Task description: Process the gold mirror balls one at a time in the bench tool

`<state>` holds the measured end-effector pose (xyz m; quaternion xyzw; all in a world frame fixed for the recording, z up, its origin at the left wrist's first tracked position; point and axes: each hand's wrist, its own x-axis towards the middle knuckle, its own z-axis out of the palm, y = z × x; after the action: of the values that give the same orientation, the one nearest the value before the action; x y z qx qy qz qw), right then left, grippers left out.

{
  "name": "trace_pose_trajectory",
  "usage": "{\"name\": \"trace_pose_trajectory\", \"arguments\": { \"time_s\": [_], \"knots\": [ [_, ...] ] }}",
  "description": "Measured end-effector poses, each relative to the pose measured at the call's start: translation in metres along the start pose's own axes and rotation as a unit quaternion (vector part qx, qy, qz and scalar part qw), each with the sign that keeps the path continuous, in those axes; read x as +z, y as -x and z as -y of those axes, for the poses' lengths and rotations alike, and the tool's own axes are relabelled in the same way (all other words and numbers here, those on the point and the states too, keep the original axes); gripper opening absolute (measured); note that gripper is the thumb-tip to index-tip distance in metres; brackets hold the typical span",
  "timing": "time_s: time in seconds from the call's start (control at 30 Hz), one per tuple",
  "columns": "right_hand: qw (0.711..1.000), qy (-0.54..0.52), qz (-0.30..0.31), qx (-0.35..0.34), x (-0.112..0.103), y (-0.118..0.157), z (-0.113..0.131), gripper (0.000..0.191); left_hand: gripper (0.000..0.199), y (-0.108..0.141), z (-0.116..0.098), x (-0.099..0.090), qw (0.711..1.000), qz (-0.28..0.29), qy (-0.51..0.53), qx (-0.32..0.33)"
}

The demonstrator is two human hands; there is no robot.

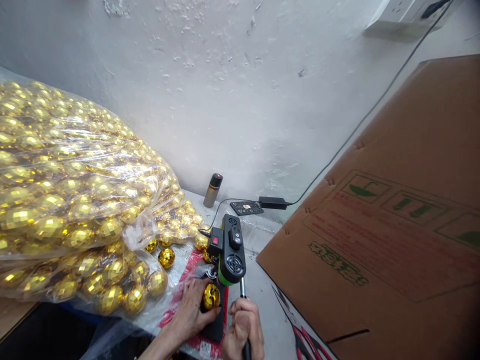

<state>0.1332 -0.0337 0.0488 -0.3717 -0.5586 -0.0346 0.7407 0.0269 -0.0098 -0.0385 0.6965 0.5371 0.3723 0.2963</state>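
My left hand (pixel 193 307) grips a gold faceted ball (pixel 211 297) between thumb and fingers, over the black base (pixel 213 327) of a small bench machine (pixel 231 247). That machine looks like a mini drill press, with a black and green head, round vents and a red switch. Its tool end is hidden under the head. To the right, my right hand (pixel 243 330) is wrapped round the black grip of a metal lever (pixel 243 287), which runs out from beside the machine's head. Loose gold balls, one of them (pixel 166 258) uncovered, lie to the left of my left hand.
Large clear bags of gold balls (pixel 75 185) fill the left. A brown carton (pixel 375 210) leans in from the right, with red-handled scissors (pixel 309 342) beside it. Behind the machine are a dark-capped bottle (pixel 212 191), a phone-like slab (pixel 246 208) and a power adapter (pixel 273 202) with a cable.
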Motion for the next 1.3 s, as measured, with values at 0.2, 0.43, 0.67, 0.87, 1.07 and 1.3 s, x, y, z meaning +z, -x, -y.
{"name": "trace_pose_trajectory", "arguments": {
  "time_s": [0.2, 0.43, 0.67, 0.87, 1.07, 1.3],
  "knots": [
    [1.0, 0.009, 0.026, 0.004, -0.005, 0.007, -0.004, 0.034, 0.054, -0.001, -0.002, -0.001, 1.0, 0.005, -0.004, 0.006],
    [0.995, 0.04, 0.061, -0.063, -0.012, 0.026, -0.024, 0.03, 0.051, -0.002, -0.006, -0.005, 1.0, 0.007, -0.004, 0.005],
    [0.991, 0.029, 0.119, -0.045, -0.02, -0.009, -0.002, 0.03, 0.051, -0.005, -0.011, -0.008, 1.0, 0.011, -0.013, 0.0],
    [0.983, 0.036, 0.161, 0.075, -0.015, -0.068, 0.045, 0.029, 0.056, 0.02, 0.009, -0.005, 0.998, -0.029, -0.011, 0.057],
    [0.988, 0.008, 0.14, 0.07, -0.012, -0.047, 0.036, 0.027, 0.071, 0.083, 0.067, 0.006, 0.958, -0.066, -0.107, 0.256],
    [0.988, 0.002, 0.145, 0.058, -0.015, -0.038, 0.031, 0.027, 0.043, 0.018, 0.037, -0.08, 0.949, -0.123, -0.277, 0.085]
  ]
}}
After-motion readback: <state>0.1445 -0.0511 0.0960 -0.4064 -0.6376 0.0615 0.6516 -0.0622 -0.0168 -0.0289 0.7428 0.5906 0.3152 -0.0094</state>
